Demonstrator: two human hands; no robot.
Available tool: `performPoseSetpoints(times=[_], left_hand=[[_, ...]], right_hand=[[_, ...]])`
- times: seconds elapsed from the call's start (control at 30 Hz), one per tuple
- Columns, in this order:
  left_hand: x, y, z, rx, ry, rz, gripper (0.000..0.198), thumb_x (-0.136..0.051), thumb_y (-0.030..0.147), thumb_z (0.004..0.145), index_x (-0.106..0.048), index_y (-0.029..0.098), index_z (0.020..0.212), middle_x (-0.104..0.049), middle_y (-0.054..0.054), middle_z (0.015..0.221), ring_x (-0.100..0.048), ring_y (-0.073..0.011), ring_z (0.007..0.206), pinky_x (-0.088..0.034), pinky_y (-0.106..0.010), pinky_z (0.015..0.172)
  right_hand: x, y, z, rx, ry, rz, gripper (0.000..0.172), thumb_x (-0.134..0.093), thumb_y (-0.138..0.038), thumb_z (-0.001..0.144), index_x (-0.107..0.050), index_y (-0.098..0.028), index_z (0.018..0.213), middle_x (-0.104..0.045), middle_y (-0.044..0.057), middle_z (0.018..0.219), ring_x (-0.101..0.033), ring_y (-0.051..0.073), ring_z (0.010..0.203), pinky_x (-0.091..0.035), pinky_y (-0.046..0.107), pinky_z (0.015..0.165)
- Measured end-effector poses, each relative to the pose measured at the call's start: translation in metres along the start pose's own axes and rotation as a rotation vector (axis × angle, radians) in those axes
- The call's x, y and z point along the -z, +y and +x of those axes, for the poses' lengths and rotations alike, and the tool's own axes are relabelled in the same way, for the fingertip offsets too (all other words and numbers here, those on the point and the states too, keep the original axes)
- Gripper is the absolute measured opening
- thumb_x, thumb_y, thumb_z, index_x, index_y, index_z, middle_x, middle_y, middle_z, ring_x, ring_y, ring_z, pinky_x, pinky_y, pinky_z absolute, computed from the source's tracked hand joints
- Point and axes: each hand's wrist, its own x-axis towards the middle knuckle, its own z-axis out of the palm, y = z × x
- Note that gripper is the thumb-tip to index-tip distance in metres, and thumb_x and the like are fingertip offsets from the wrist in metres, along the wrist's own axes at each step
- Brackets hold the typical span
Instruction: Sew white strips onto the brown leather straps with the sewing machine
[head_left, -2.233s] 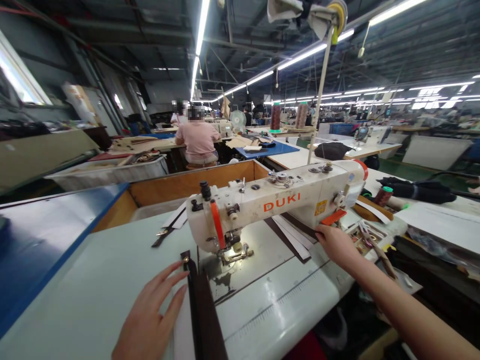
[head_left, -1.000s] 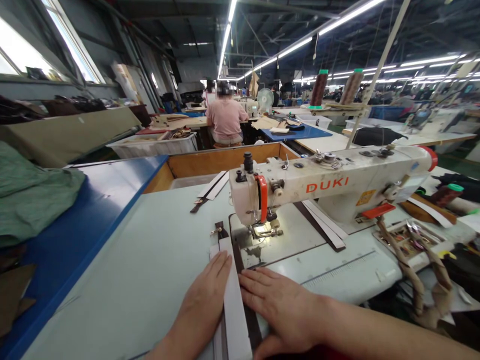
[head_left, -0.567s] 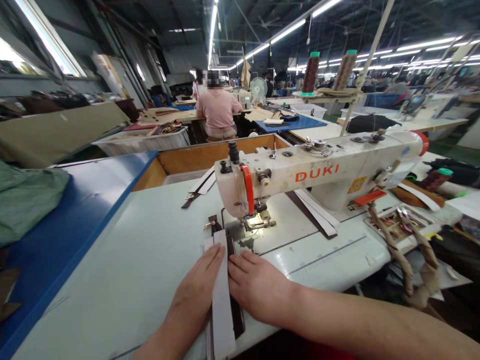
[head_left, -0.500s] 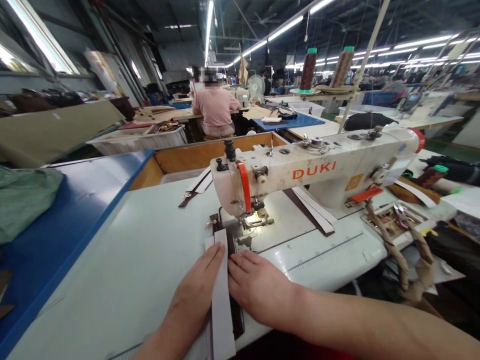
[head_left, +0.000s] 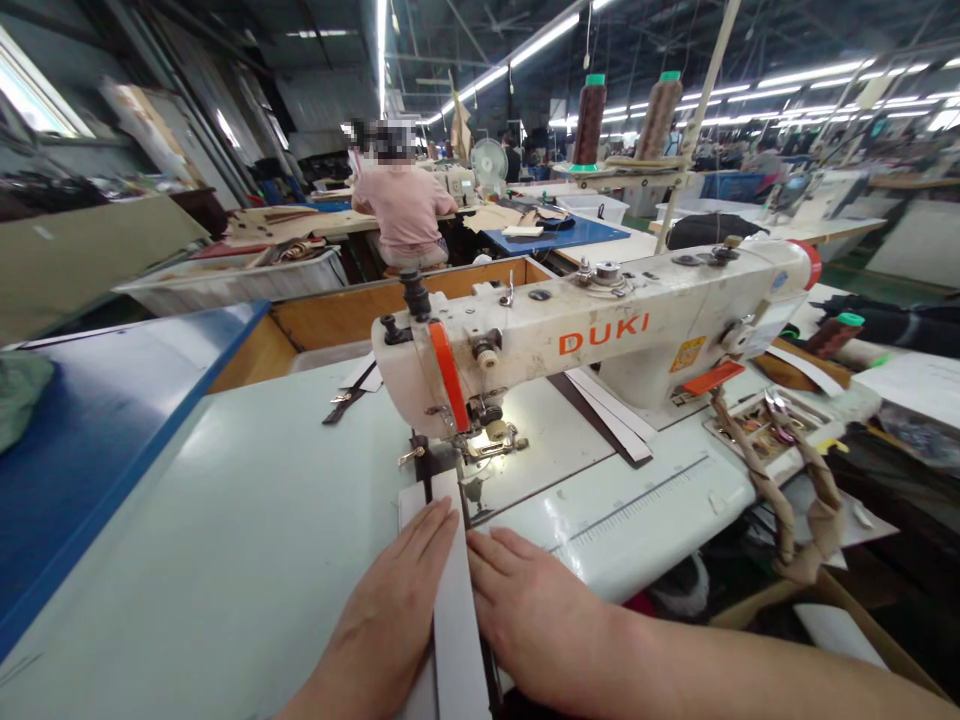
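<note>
A white strip (head_left: 454, 600) lies lengthwise on the sewing machine table, over a second pale strip and a dark band with a zipper (head_left: 429, 462) at its far end. My left hand (head_left: 390, 600) rests on the white strip, fingers flat and together, pointing toward the machine. Along the strip's right edge lie the outstretched fingers of my right hand (head_left: 532, 600), palm down. Both thumbs are hidden. Just beyond the fingertips is the lit presser foot (head_left: 491, 443) of the sewing machine (head_left: 525, 340). The strip's far end sits left of the foot and nearer me.
Behind the machine's needle end lies another zipper piece (head_left: 352, 395). More white and dark strips (head_left: 607, 415) lie under the arm. A tray of small tools (head_left: 772, 430) stands at right, below thread cones (head_left: 590, 122). A person in pink (head_left: 405, 210) sits ahead.
My view has swung slightly right, so the machine appears farther left. Less of the dark band shows between the white strip and my right fingers. Both hands stay on the strips.
</note>
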Motion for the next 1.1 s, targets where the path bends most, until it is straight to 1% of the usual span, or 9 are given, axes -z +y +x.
performPoseSetpoints(times=[0.17, 0.33, 0.47, 0.57, 0.73, 0.8, 0.9, 0.97, 1.1], left_hand=[[-0.002, -0.001, 0.002, 0.023, 0.014, 0.02, 0.054, -0.035, 0.006, 0.079, -0.047, 0.01, 0.131, -0.06, -0.016, 0.129, -0.057, -0.0221, 0.119, -0.052, -0.035, 0.094], [-0.001, -0.005, 0.005, -0.011, -0.009, -0.005, 0.053, -0.038, 0.009, 0.078, -0.05, 0.007, 0.13, -0.059, -0.016, 0.131, -0.056, -0.023, 0.12, -0.05, -0.034, 0.097], [-0.006, -0.005, 0.005, -0.005, 0.073, 0.066, 0.048, -0.036, 0.009, 0.082, -0.052, 0.007, 0.128, -0.062, -0.016, 0.127, -0.059, -0.0231, 0.116, -0.051, -0.033, 0.095], [-0.011, -0.005, 0.002, -0.006, 0.123, 0.075, 0.053, -0.034, 0.008, 0.084, -0.045, 0.009, 0.135, -0.062, -0.014, 0.128, -0.058, -0.0224, 0.118, -0.05, -0.032, 0.095], [-0.014, -0.005, -0.003, 0.017, 0.088, 0.079, 0.06, -0.03, 0.009, 0.088, -0.025, 0.01, 0.147, -0.059, -0.015, 0.131, -0.06, -0.0238, 0.116, -0.052, -0.035, 0.093], [-0.015, -0.005, -0.004, 0.014, 0.108, 0.1, 0.061, -0.028, 0.01, 0.089, -0.019, 0.011, 0.149, -0.061, -0.015, 0.13, -0.061, -0.0236, 0.114, -0.053, -0.034, 0.09], [-0.016, -0.005, -0.005, 0.012, 0.125, 0.098, 0.063, -0.028, 0.01, 0.089, -0.016, 0.011, 0.15, -0.06, -0.014, 0.13, -0.062, -0.0229, 0.113, -0.052, -0.033, 0.091], [-0.017, -0.005, -0.005, 0.015, 0.111, 0.083, 0.064, -0.029, 0.01, 0.088, -0.015, 0.012, 0.151, -0.059, -0.014, 0.132, -0.061, -0.0226, 0.114, -0.052, -0.032, 0.092], [-0.015, -0.005, -0.004, 0.027, 0.088, 0.058, 0.063, -0.029, 0.01, 0.089, -0.015, 0.013, 0.151, -0.057, -0.014, 0.134, -0.06, -0.0228, 0.115, -0.051, -0.033, 0.093]], right_hand=[[0.001, -0.002, -0.002, -0.009, -0.026, 0.043, 0.04, -0.052, -0.03, 0.087, -0.058, -0.003, 0.116, -0.055, 0.021, 0.128, -0.044, 0.034, 0.123, -0.033, 0.043, 0.107], [-0.003, 0.001, -0.003, -0.016, 0.003, 0.055, 0.044, -0.049, -0.034, 0.09, -0.056, -0.003, 0.121, -0.055, 0.018, 0.13, -0.044, 0.032, 0.124, -0.033, 0.041, 0.108], [-0.009, 0.003, -0.002, -0.019, 0.034, 0.075, 0.047, -0.049, -0.039, 0.092, -0.056, -0.004, 0.121, -0.055, 0.018, 0.13, -0.043, 0.031, 0.124, -0.033, 0.04, 0.107], [-0.014, 0.003, -0.002, -0.018, 0.037, 0.093, 0.042, -0.048, -0.038, 0.093, -0.058, -0.007, 0.119, -0.057, 0.016, 0.128, -0.045, 0.03, 0.124, -0.034, 0.039, 0.106], [-0.025, 0.003, -0.001, -0.02, 0.088, 0.066, 0.034, -0.048, -0.032, 0.094, -0.061, -0.01, 0.116, -0.059, 0.015, 0.125, -0.045, 0.029, 0.123, -0.039, 0.039, 0.103], [-0.029, 0.003, 0.0, -0.015, 0.104, 0.063, 0.033, -0.048, -0.032, 0.094, -0.061, -0.01, 0.115, -0.059, 0.015, 0.126, -0.046, 0.029, 0.122, -0.04, 0.039, 0.102], [-0.034, 0.003, 0.0, -0.012, 0.119, 0.067, 0.03, -0.048, -0.027, 0.093, -0.061, -0.011, 0.114, -0.059, 0.013, 0.125, -0.046, 0.028, 0.121, -0.041, 0.038, 0.101], [-0.035, 0.002, 0.0, -0.017, 0.121, 0.068, 0.029, -0.048, -0.024, 0.092, -0.061, -0.011, 0.115, -0.059, 0.012, 0.125, -0.045, 0.028, 0.123, -0.041, 0.038, 0.102], [-0.036, 0.002, 0.0, -0.031, 0.115, 0.073, 0.028, -0.048, -0.026, 0.093, -0.061, -0.012, 0.113, -0.06, 0.011, 0.125, -0.046, 0.027, 0.122, -0.041, 0.037, 0.101]])
